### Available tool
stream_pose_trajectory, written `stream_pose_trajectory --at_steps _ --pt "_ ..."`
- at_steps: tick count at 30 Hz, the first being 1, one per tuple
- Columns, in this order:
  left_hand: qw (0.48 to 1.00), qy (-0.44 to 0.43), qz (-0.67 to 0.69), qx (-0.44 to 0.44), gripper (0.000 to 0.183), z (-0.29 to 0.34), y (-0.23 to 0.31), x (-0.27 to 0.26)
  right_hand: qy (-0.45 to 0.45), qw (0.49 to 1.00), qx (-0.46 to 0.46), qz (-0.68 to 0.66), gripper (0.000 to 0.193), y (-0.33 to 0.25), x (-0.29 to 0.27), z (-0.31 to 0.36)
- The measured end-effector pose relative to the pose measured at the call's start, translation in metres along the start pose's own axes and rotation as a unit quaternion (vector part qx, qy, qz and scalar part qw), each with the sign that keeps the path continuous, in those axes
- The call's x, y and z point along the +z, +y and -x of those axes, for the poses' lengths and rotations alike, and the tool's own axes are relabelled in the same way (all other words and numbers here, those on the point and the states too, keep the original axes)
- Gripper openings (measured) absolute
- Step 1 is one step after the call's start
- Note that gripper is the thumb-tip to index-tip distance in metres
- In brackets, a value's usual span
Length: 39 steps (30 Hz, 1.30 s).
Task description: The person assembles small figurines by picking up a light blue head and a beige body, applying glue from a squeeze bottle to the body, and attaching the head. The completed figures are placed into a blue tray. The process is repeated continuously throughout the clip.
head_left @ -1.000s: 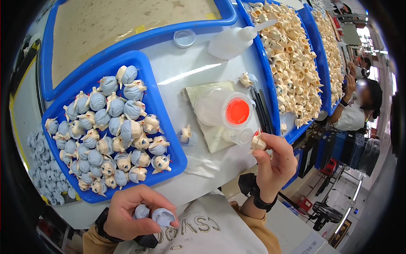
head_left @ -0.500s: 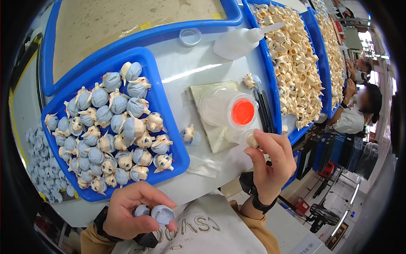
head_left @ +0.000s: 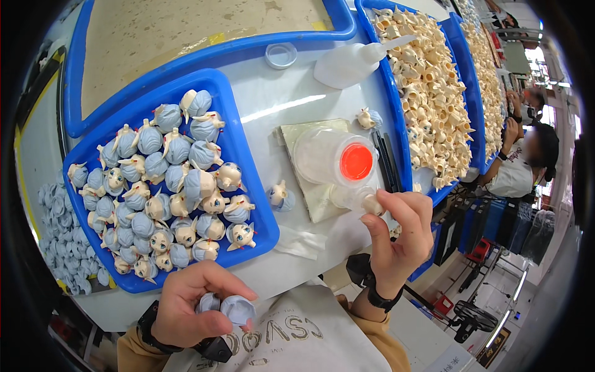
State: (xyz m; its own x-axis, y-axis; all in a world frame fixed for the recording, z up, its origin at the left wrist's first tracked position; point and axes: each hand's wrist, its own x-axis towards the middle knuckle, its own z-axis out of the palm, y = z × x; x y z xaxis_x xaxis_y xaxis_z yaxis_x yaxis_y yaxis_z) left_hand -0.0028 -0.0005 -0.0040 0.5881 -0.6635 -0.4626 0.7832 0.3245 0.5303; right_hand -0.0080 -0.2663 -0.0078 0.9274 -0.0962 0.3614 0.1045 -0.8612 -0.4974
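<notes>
My left hand (head_left: 186, 304), low in front of my shirt, is closed around grey-blue doll hair pieces. One cup-shaped hair piece (head_left: 238, 310) shows its hollow side at the fingertips; another hair piece (head_left: 209, 302) sits deeper in the palm. Between thumb and index finger, my right hand (head_left: 404, 239) pinches a small cream doll head piece (head_left: 372, 205). It is at the rim of a small clear cup (head_left: 349, 196); whether they touch I cannot tell. Beside that cup, a translucent container (head_left: 313, 155) with a red round end (head_left: 356, 162) rests on a pale square pad (head_left: 294, 139).
A blue tray (head_left: 264, 214) of doll heads with grey-blue hair stands left, with loose hair pieces (head_left: 65, 242) beyond it. Another blue tray (head_left: 396, 118) holds cream head pieces. A white squeeze bottle (head_left: 344, 65), black pens (head_left: 387, 161) and two single heads (head_left: 282, 197) lie between.
My right hand and the doll head piece have shifted very slightly. My left hand has tilted a little, still around the hair pieces. The view itself has moved slightly.
</notes>
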Motion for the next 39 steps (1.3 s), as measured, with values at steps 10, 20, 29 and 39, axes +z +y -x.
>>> stream_pose_trajectory --at_steps 10,20,29,39 --pt "0.999 0.008 0.043 0.001 0.038 -0.003 -0.003 0.004 0.026 0.999 0.022 -0.024 0.034 0.004 0.001 0.008" --pt "0.999 -0.011 -0.023 -0.021 0.039 -0.003 0.000 0.002 -0.064 0.931 -0.176 -0.312 0.031 -0.045 0.010 0.016" --pt "0.999 -0.010 -0.039 -0.009 0.030 -0.003 0.001 0.003 -0.103 0.945 -0.112 -0.288 0.032 -0.071 0.019 0.020" --pt "0.995 0.014 -0.001 -0.103 0.036 -0.002 0.004 0.004 -0.074 0.965 -0.192 -0.163 0.033 -0.074 0.026 0.024"
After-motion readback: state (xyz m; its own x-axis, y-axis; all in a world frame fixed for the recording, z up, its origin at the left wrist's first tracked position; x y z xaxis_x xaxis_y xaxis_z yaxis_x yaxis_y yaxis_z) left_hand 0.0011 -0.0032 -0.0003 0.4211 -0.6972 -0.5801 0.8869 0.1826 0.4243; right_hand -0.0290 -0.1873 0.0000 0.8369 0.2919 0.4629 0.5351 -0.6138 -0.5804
